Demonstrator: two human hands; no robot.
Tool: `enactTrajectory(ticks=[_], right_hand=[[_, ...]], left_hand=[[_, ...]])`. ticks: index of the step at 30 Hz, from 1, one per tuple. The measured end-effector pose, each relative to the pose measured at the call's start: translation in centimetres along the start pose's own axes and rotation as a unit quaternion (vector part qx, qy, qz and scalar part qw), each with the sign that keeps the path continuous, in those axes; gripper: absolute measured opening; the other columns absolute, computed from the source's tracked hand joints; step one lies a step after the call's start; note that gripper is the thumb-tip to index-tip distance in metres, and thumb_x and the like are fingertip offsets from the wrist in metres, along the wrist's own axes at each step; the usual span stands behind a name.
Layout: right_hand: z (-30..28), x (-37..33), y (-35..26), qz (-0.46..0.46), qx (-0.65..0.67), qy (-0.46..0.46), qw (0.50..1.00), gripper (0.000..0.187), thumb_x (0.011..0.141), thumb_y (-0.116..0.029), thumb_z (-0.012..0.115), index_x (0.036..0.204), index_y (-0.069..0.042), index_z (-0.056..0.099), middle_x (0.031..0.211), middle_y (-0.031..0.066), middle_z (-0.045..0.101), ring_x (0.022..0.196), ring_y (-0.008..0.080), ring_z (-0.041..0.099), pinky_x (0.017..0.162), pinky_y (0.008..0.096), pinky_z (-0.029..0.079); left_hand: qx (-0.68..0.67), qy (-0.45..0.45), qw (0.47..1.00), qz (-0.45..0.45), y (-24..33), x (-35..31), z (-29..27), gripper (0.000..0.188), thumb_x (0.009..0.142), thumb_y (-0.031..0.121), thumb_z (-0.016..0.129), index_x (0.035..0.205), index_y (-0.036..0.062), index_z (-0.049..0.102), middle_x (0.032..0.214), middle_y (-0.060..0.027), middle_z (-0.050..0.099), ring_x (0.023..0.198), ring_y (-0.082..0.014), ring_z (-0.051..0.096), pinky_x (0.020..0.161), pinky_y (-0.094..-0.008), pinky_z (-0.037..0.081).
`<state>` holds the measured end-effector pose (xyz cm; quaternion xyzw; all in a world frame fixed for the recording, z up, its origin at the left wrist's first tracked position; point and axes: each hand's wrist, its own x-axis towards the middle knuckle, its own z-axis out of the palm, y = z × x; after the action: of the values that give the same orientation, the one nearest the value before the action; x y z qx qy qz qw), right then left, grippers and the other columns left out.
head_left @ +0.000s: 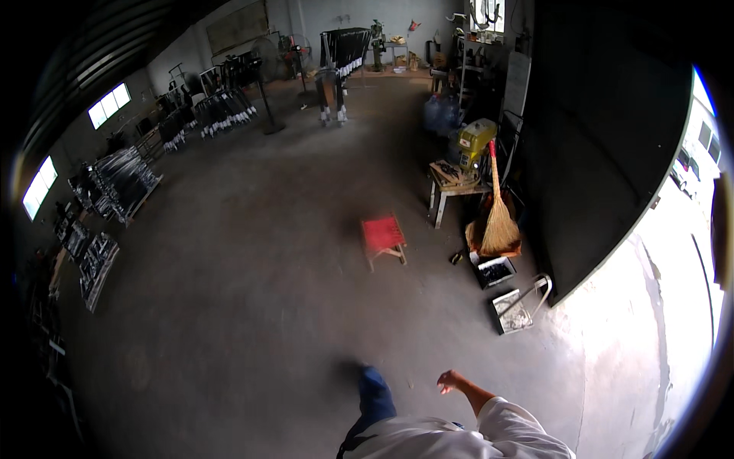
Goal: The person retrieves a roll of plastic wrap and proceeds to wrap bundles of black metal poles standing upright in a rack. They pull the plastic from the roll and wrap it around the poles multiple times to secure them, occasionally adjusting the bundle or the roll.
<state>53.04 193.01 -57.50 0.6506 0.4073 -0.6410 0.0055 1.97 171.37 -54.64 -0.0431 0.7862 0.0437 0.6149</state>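
My right hand (453, 381) hangs out in front of my white sleeve at the lower edge. Its fingers are loosely bent with a gap between them, and I see nothing held in it. My left hand is out of view. Ahead on the concrete floor stands a small folding stool (382, 235) with a red seat and wooden legs, well apart from my hand. One blue trouser leg (375, 394) of mine is stretched forward.
On the right, a straw broom (501, 226) leans by a low table (459, 187) bearing a yellow-green machine (477, 136). Nearer are a tray of dark pieces (495, 272) and a box with a bent metal tube (514, 312). Wrapped racks (126, 183) line the left; a dark door panel (604, 153) borders the bright opening.
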Motion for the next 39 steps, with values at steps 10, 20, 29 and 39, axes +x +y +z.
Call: enactTrajectory(ticks=[10,20,29,39], right_hand=[[-6.9,5.2,-11.5,0.173,0.061,0.125,0.975,0.032,0.075,-0.025,0.041,0.07,-0.003,0.064,0.066,0.0073,0.065,0.059,0.0176,0.062,0.055,0.0289,0.051],[-17.0,16.8,-22.2,0.177,0.127,0.187,0.958,0.027,0.075,-0.021,0.042,0.067,-0.005,0.062,0.064,0.0044,0.065,0.054,0.0146,0.06,0.057,0.0269,0.049],[-30.8,32.1,-38.1,0.103,0.165,0.109,0.975,0.024,0.079,-0.023,0.044,0.07,-0.01,0.062,0.065,0.0035,0.064,0.059,0.0137,0.061,0.052,0.0304,0.047],[-41.6,55.4,-52.7,-0.088,-0.129,0.173,0.972,0.01,0.066,-0.024,0.061,0.067,-0.017,0.068,0.076,0.0006,0.064,0.071,0.0193,0.062,0.06,0.0333,0.05]], left_hand=[[0.149,0.021,0.93,0.336,40.5,2.3,3.5,0.019,0.081,0.019,0.048,0.07,0.0075,0.058,0.064,-0.0034,0.055,0.056,-0.0132,0.05,0.052,-0.0299,0.042],[0.199,-0.149,0.748,0.616,78.6,-9.7,16.0,0.018,0.082,0.004,0.042,0.094,0.0022,0.056,0.08,-0.0051,0.059,0.068,-0.0116,0.055,0.062,-0.0242,0.045],[0.139,-0.075,0.968,0.197,79.0,-4.1,7.5,0.014,0.077,0.022,0.051,0.072,0.0105,0.056,0.065,-0.0014,0.053,0.055,-0.0149,0.049,0.046,-0.0288,0.036],[0.046,-0.02,0.997,0.062,101.2,-0.6,7.0,0.016,0.073,0.023,0.054,0.08,0.0095,0.059,0.076,-0.0069,0.059,0.07,-0.0224,0.055,0.061,-0.0347,0.042]])
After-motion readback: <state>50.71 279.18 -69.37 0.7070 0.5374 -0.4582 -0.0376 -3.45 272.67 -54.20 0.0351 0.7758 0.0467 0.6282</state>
